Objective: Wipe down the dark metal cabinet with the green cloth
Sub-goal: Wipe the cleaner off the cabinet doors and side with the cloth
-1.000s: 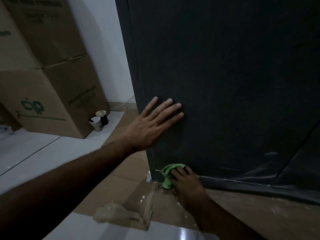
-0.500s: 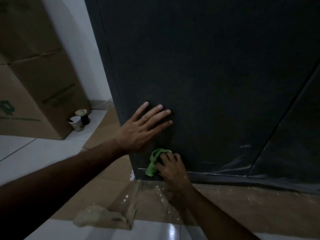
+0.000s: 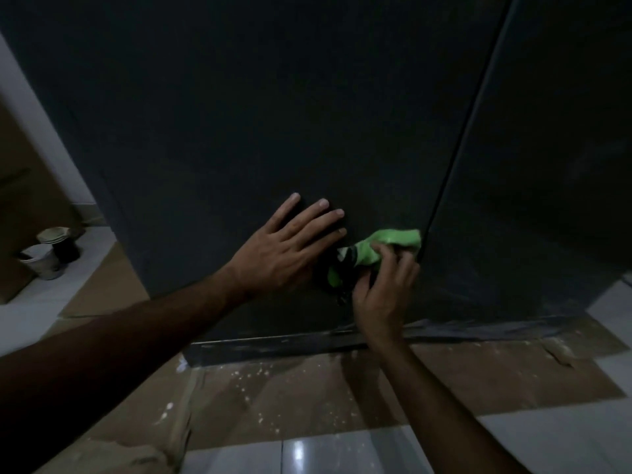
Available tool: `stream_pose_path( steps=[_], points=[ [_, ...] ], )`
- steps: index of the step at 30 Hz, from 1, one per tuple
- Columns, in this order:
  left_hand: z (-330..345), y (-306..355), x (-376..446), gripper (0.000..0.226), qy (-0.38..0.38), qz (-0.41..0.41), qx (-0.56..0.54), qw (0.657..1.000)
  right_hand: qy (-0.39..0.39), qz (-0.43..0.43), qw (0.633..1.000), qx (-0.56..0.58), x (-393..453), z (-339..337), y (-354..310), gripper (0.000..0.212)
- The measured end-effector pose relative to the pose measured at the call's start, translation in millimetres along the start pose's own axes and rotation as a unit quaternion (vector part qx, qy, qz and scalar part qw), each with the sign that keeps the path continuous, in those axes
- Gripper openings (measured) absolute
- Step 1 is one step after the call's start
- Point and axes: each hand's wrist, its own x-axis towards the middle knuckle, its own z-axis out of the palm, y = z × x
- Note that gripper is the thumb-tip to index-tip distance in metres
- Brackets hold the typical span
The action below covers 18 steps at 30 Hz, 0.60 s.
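Cabinet (image 3: 307,114): dark grey-black, plain. Cloth (image 3: 393,242): bright green. Cardboard (image 3: 307,388) on floor: brown w/ white speckles. Tiles (image 3: 564,446): glossy white-grey. 2 cups (image 3: 44,261) at left: whitish outside, 1 dark. Wall (image 3: 20,104): white.

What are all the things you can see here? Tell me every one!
cabinet: one, dark grey, standing on the floor and filling most of the view
green cloth: one, bright green, bunched against the cabinet front beside the vertical seam
cardboard sheets: several, brown, flat on the floor under and in front of the cabinet, speckled white
floor tiles: white, glossy, around the cardboard
cups: a few, white and dark, on the floor at left
cardboard box: one, brown, far left
left hand: one, flat on the cabinet
right hand: one, holding the cloth
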Motion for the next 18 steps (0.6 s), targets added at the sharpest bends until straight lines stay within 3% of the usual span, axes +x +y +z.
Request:
stream_pose_path(
  steps=[5, 7, 9, 11, 13, 16, 18],
  points=[
    [0.2, -0.3, -1.5, 0.069, -0.024, 0.008, 0.038, 0.999, -0.185, 0.111, 0.974, -0.066, -70.1, 0.2, 51.0, 0.046],
    [-1.8, -0.6, -1.3, 0.070, -0.026, 0.011, 0.044, 0.999, -0.178, 0.186, 0.966, -0.025, -68.2, -1.1, 50.7, 0.043],
    [-2.4, -0.4, -1.5, 0.069, -0.026, 0.014, 0.044, 0.999, -0.102, 0.235, 0.965, 0.057, -48.1, 0.2, 30.8, 0.041],
    [-2.5, -0.4, -0.8, 0.069, -0.028, 0.018, 0.040, 0.999, -0.042, 0.216, 0.973, 0.067, -26.3, 5.9, 3.4, 0.044],
    [-3.0, 0.9, -0.3, 0.069, -0.025, 0.015, 0.035, 0.999, -0.051, 0.138, 0.989, 0.004, -22.4, 12.5, -15.0, 0.047],
    [-4.2, 4.2, 2.2, 0.067, -0.020, 0.004, 0.026, 0.999, -0.207, 0.013, 0.971, -0.118, -54.8, 16.9, -4.5, 0.051],
    [-4.7, 10.6, 10.7, 0.062, -0.014, 0.007, 0.011, 1.000, -0.268, 0.018, 0.951, -0.151, -72.4, 16.8, 31.7, 0.049]
  ],
)
